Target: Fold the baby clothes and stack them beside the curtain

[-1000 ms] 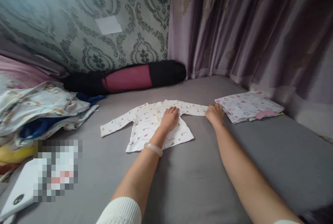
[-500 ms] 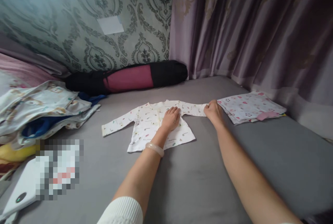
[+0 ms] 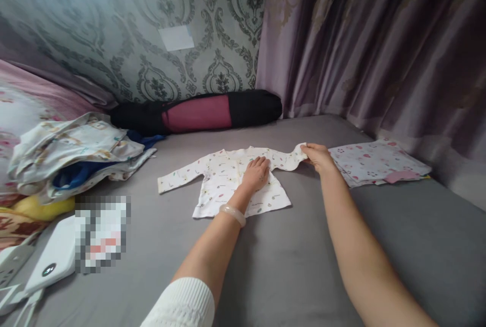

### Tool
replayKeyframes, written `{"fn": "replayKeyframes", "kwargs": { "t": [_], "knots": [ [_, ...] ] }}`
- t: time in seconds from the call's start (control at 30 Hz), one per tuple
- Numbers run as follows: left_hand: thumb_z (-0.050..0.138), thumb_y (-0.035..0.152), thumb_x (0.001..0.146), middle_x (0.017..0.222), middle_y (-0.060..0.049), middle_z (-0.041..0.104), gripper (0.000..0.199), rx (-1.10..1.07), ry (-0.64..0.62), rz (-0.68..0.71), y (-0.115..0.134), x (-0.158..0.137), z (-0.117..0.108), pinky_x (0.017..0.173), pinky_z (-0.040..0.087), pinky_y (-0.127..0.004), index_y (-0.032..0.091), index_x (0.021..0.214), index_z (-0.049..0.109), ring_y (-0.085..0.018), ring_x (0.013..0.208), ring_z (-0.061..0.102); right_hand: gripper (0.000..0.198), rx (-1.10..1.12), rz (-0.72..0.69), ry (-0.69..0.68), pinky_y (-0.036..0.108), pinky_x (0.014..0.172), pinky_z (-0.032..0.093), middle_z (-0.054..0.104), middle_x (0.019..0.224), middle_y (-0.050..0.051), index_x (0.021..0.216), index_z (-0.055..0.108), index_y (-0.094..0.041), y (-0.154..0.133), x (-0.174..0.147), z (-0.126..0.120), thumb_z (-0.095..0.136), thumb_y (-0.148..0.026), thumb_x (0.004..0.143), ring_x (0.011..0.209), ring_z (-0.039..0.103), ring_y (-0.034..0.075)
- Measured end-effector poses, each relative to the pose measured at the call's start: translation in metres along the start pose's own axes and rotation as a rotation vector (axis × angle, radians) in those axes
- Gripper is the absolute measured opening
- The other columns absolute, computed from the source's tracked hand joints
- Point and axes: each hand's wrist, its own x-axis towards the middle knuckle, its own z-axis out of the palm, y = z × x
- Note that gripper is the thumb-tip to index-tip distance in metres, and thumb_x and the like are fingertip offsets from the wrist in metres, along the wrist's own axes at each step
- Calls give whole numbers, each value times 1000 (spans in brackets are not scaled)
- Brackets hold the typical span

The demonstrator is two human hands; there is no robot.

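A small white printed baby shirt (image 3: 220, 185) lies spread on the grey bed sheet (image 3: 288, 266), its left sleeve stretched out flat. My left hand (image 3: 257, 173), with a pale bangle at the wrist, rests palm down on the shirt's chest, fingers stretched. At the right, my right hand (image 3: 317, 157) pinches the cuff of the other sleeve and holds it up off the sheet, so that sleeve bends upward at its end. The thumb and fingers are closed on the fabric.
Folded printed cloth (image 3: 379, 162) lies to the right. On the left are heaped clothes (image 3: 79, 145), a white power bank (image 3: 56, 251) with cables, and a power strip (image 3: 15, 261). A long black and maroon bag (image 3: 197, 113) lies along the wall by the curtain (image 3: 322, 38).
My right hand has lifted the cuff, and the sleeve that lay flat now curves upward. My left hand stays on the shirt. The view has shifted slightly left.
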Motion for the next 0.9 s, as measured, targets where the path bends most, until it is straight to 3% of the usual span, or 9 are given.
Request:
{"fn": "replayKeyframes", "kwargs": {
  "t": [0.17, 0.43, 0.6, 0.73, 0.9],
  "knots": [
    [33, 25, 97, 146, -11, 45, 41, -2, 3, -3, 0, 0, 1, 113, 30, -47, 20, 135, 47, -26, 139, 35, 7, -14, -90, 26, 17, 48, 44, 58, 54, -5, 77, 66, -14, -19, -4, 17, 62, -17, 73, 51, 56, 10],
    [32, 31, 99, 146, -7, 46, 40, -78, 2, -64, 0, 2, 0, 115, 28, -45, 21, 132, 51, -26, 139, 35, 10, 245, -13, 100, 18, 47, 42, 57, 55, -5, 79, 66, -14, -50, -22, 42, 61, -16, 71, 51, 54, 10],
    [27, 37, 99, 138, -3, 54, 39, -87, 17, -137, 1, 13, -4, 105, 39, -48, 28, 124, 56, -27, 126, 46, 13, 281, -29, 114, 18, 49, 43, 59, 57, -5, 80, 67, -15, -53, -24, 44, 63, -18, 68, 53, 55, 10],
    [44, 35, 92, 140, -5, 50, 38, -51, -62, -213, 1, 23, -11, 100, 41, -53, 30, 129, 53, -33, 122, 45, 13, 240, -82, 97, 19, 48, 44, 59, 57, -5, 81, 66, -17, -52, -22, 41, 60, -19, 69, 54, 57, 11],
    [48, 42, 89, 141, -9, 45, 51, -57, -164, -221, -3, 35, -22, 102, 38, -50, 30, 138, 45, -35, 125, 41, 11, 229, -131, 83, 19, 47, 42, 56, 54, -4, 79, 65, -17, -51, -22, 38, 60, -22, 70, 51, 55, 11]
  ]
}}
